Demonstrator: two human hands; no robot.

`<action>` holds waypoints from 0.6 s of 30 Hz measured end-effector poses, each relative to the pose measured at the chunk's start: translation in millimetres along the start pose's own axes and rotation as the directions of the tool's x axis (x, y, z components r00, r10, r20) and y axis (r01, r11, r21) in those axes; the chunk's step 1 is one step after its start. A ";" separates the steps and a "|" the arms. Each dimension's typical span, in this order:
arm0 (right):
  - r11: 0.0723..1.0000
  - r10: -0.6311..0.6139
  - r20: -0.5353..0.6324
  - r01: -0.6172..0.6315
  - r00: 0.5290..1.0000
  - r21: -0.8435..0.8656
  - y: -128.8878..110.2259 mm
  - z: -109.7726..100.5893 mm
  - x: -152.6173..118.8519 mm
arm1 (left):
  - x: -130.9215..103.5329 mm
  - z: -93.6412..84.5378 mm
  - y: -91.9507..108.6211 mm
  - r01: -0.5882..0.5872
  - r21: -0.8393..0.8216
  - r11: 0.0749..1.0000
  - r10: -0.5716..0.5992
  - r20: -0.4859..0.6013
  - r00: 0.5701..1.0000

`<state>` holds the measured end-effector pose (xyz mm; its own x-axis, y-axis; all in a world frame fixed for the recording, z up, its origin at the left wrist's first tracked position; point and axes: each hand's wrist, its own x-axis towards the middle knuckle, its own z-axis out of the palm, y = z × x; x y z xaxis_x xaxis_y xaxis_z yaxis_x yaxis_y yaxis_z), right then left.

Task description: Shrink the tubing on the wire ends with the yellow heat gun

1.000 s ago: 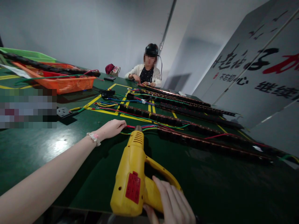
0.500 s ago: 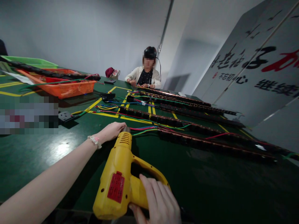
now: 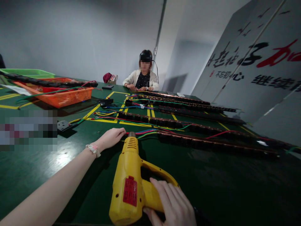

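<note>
My right hand (image 3: 172, 201) is wrapped round the handle of a yellow heat gun (image 3: 128, 175), low in the middle of the view. The gun's metal nozzle points away from me, toward coloured wires (image 3: 148, 131). Just left of the nozzle, my left hand (image 3: 113, 138) is closed on the ends of those wires, its fingertips pinched. Red, blue and green wires run right from there into a long dark strip with copper-coloured edges (image 3: 211, 144), which lies on the green table (image 3: 225, 179).
More long strips (image 3: 164, 121) with wires lie beyond. A grey socket (image 3: 64, 125) is at the left, with an orange basket (image 3: 72, 98) and a green basket (image 3: 35, 72) behind it. Across the table sits a person (image 3: 142, 78), hands on a far strip.
The heat gun and my right hand have moved right, so the nozzle now sits right of my left fingertips, over the wires. The camera view has shifted slightly.
</note>
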<state>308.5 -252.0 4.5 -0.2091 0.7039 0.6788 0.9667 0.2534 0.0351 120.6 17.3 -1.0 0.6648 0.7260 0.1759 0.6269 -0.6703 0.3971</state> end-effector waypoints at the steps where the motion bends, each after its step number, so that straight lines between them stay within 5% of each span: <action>1: 1.000 0.003 0.011 -0.003 1.000 -0.013 2.5 -1.2 -1.2 | 0.0 0.1 0.2 0.000 -0.002 1.000 0.000 0.000 1.000; 18: 0.974 0.072 -0.009 -0.072 0.997 -0.215 30.9 -5.4 -24.8 | 0.1 -1.0 1.2 0.018 -0.016 1.000 -0.018 0.023 1.000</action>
<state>344.4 -265.2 -7.3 -0.1374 0.7146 0.6859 0.9883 0.0529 0.1428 121.0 16.7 0.3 0.6625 0.7342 0.1483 0.6326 -0.6544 0.4142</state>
